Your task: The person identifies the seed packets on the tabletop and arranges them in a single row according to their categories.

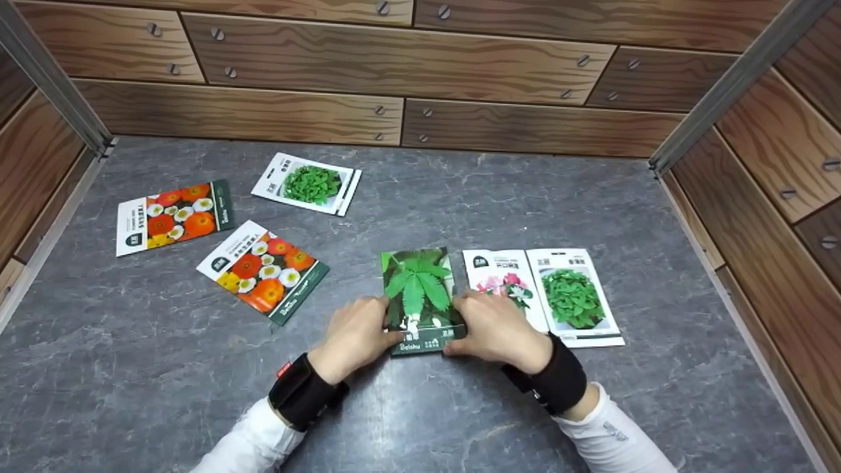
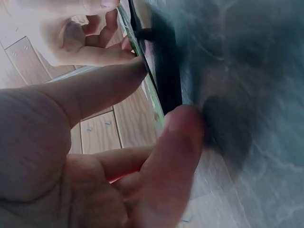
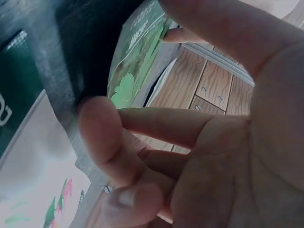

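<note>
Between my two hands is a green seed packet (image 1: 420, 279) with a large leaf printed on it. My left hand (image 1: 355, 336) grips its left edge, and my right hand (image 1: 502, 334) grips the right edge, thumbs toward the near corners. Seen from the left wrist, the packet (image 2: 151, 90) is nearly edge-on, a little tilted over the grey surface. The right wrist view shows its printed face (image 3: 135, 61) between thumb and fingers. A pink-flower seed packet (image 1: 493, 263) lies partly hidden behind my right hand. Touching or nearly touching it is a white leafy-green seed packet (image 1: 573, 299).
On the left lie two orange-flower seed packets, one farther back (image 1: 177, 215) and one nearer (image 1: 266, 270). Another leafy-green packet (image 1: 309, 184) lies behind them, angled. Wood-patterned walls (image 1: 394, 66) enclose the grey tabletop (image 1: 420, 197) at the back and sides.
</note>
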A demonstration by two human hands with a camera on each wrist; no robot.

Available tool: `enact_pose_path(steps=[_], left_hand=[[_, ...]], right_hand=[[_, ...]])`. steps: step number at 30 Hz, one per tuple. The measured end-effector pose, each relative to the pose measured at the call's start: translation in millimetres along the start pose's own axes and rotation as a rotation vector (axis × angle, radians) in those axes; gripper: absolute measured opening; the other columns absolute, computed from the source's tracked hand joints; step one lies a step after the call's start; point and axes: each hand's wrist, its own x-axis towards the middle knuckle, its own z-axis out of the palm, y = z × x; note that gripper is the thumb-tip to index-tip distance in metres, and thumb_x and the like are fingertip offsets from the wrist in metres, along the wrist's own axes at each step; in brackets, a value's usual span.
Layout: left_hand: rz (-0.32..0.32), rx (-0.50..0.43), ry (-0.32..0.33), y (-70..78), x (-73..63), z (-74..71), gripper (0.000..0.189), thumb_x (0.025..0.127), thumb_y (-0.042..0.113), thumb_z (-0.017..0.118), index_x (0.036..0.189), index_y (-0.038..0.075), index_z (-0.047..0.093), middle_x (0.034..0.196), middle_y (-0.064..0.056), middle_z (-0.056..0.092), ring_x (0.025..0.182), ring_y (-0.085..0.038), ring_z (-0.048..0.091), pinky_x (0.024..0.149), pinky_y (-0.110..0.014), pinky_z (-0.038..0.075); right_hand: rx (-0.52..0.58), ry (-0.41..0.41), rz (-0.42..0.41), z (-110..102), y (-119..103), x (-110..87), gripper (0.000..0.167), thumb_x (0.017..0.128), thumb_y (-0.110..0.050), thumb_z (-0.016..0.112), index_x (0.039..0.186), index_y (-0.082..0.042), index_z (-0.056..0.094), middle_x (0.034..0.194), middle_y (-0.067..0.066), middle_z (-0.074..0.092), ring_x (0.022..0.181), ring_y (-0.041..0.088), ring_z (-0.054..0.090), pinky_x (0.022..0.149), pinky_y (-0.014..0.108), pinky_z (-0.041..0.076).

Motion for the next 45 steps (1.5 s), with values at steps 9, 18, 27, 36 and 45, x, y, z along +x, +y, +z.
enact_pose_path(steps=[9,18,27,36,45], left_hand=[[0.022,0.069,0.009,0.8,-0.9,0.3,0.04,0.085,0.031,0.087,0.111,0.004,0.071,0.084,-0.008,0.07,0.075,-0.027,0.066,0.065,-0.047,0.055],[0.085,0.074,0.091,-6.3,1.4,1.3,0.047,0.084,0.024,0.088,0.123,0.002,0.072,0.106,-0.02,0.074,0.094,-0.04,0.073,0.078,-0.057,0.061],[0.227,0.025,0.004,-13.0,3.9,-0.5,0.079,0.084,0.024,0.087,0.152,0.002,0.052,0.162,-0.028,0.044,0.148,-0.049,0.047,0.114,-0.069,0.046],[0.208,0.055,-0.068,-12.8,4.2,-0.6,0.079,0.086,0.026,0.086,0.153,0.004,0.051,0.166,-0.028,0.038,0.152,-0.05,0.041,0.118,-0.071,0.042],[0.205,0.073,-0.077,-11.2,3.7,1.2,0.076,0.088,0.029,0.085,0.151,0.003,0.054,0.166,-0.027,0.039,0.153,-0.051,0.039,0.12,-0.068,0.041]], right_hand=[[-0.039,0.017,-0.015,2.5,-0.7,-0.9,0.065,0.07,-0.041,0.096,0.113,0.001,0.072,0.108,0.016,0.073,0.093,0.039,0.071,0.084,0.056,0.059],[-0.081,0.067,-0.007,0.1,-0.1,-3.7,0.061,0.071,-0.039,0.096,0.11,0.002,0.073,0.102,0.015,0.071,0.086,0.033,0.068,0.075,0.051,0.061],[0.01,0.078,-0.121,2.2,1.0,-0.2,0.089,0.08,-0.034,0.091,0.151,0.002,0.052,0.155,0.029,0.051,0.137,0.049,0.057,0.113,0.064,0.05],[0.007,0.022,-0.15,5.8,2.8,1.8,0.085,0.082,-0.032,0.089,0.149,0.005,0.053,0.156,0.03,0.05,0.14,0.048,0.055,0.117,0.06,0.048],[0.002,-0.017,-0.165,5.7,6.7,1.8,0.075,0.084,-0.027,0.088,0.142,0.009,0.059,0.154,0.032,0.052,0.14,0.048,0.055,0.118,0.059,0.048]])
